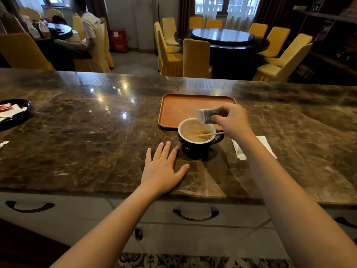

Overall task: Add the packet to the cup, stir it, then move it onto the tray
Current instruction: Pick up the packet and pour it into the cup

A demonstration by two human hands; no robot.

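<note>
A black cup (195, 147) with a white inside stands on the marble counter, holding light brown coffee. A wooden stir stick (211, 134) leans on its right rim. My right hand (231, 120) pinches a small grey and white packet (207, 116), tilted with its white end down over the cup's far right rim. My left hand (164, 167) lies flat on the counter, fingers spread, just left of the cup with a fingertip near its side. An orange-brown tray (173, 107) sits directly behind the cup and holds nothing.
A white napkin (239, 151) lies to the right of the cup, under my right forearm. A black plate (19, 111) with papers and a red wrapper sits at the far left. Behind the counter stand yellow chairs, round tables and seated people.
</note>
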